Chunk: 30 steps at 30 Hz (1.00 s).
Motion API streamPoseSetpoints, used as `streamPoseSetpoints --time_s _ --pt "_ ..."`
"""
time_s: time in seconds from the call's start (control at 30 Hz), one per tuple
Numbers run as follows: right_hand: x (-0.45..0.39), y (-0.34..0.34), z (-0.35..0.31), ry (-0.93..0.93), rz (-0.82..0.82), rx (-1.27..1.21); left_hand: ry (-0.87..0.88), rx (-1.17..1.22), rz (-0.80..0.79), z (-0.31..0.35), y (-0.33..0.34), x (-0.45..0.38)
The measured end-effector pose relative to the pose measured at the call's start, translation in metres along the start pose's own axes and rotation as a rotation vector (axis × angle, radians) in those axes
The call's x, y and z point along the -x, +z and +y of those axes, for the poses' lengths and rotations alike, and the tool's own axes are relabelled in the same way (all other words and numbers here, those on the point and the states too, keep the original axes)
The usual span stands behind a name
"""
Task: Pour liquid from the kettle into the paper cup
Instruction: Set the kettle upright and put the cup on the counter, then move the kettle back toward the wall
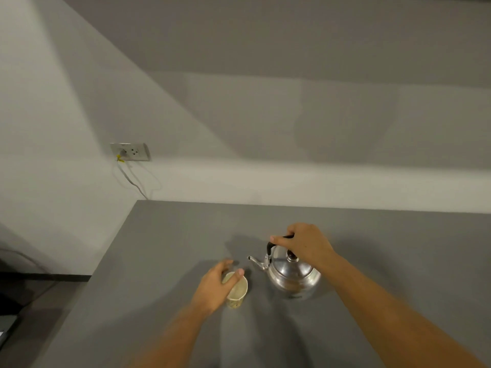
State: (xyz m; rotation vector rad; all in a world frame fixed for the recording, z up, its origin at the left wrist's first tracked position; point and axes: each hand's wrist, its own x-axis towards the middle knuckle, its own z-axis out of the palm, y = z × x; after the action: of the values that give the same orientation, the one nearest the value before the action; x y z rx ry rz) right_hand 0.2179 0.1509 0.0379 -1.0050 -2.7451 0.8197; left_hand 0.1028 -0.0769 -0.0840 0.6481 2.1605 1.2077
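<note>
A flat grey table (164, 251) is seen filling the lower half of the view, its far edge set against a pale wall (66, 115) crossed by broad slanting shadows. A wall socket (130, 151) is mounted on the wall at the left, above the table's far corner, and a thin cable (132, 179) is plugged into it and hangs down behind the table edge. At the far left, beyond the table's side edge, a darker floor area is glimpsed.

A shiny metal kettle (291, 274) stands upright on the table right of centre, its thin spout pointed left. Its black handle (269, 247) is gripped from above by the right hand (305, 244), the fingers curled around the top of the arch. Just left of the kettle, and apart from it, a paper cup (237, 290) is held by the left hand (216, 284); the fingers are wrapped around its far side, and the thumb is laid across its rim. The cup is seen tilted slightly, its open mouth turned toward the camera.

Much of the cup's left wall is hidden by the hand, and whether its base rests on the table cannot be told. The middle of the handle is covered by the right hand. Whether anything is in the cup cannot be made out. Both forearms are cut off by the lower edge.
</note>
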Motion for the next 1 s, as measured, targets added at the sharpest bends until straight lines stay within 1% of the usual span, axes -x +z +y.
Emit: streamPoseSetpoints --time_s 0.17,0.33,0.5,0.63,0.7,0.83,1.0 --pt "-0.023 -0.005 0.014 0.015 0.031 -0.046 -0.023 -0.034 0.059 0.014 -0.009 -0.021" --pt "-0.055 -0.013 0.027 0.015 0.072 -0.144 -0.005 -0.043 0.082 0.031 -0.020 -0.045" --pt "-0.100 -0.017 0.034 0.031 0.102 -0.185 -0.010 -0.047 0.102 0.052 -0.029 -0.077" --pt "-0.141 -0.018 0.038 0.087 0.091 -0.143 0.000 -0.034 0.104 0.071 -0.035 -0.105" --pt "-0.196 -0.016 0.044 0.120 0.069 -0.150 -0.025 -0.032 0.089 0.076 -0.034 -0.155" --pt "-0.218 -0.013 0.044 0.130 0.046 -0.138 -0.014 -0.034 0.093 0.087 -0.039 -0.172" --pt "-0.221 -0.011 0.045 0.118 0.027 -0.142 0.017 -0.062 0.084 0.098 -0.046 -0.173"
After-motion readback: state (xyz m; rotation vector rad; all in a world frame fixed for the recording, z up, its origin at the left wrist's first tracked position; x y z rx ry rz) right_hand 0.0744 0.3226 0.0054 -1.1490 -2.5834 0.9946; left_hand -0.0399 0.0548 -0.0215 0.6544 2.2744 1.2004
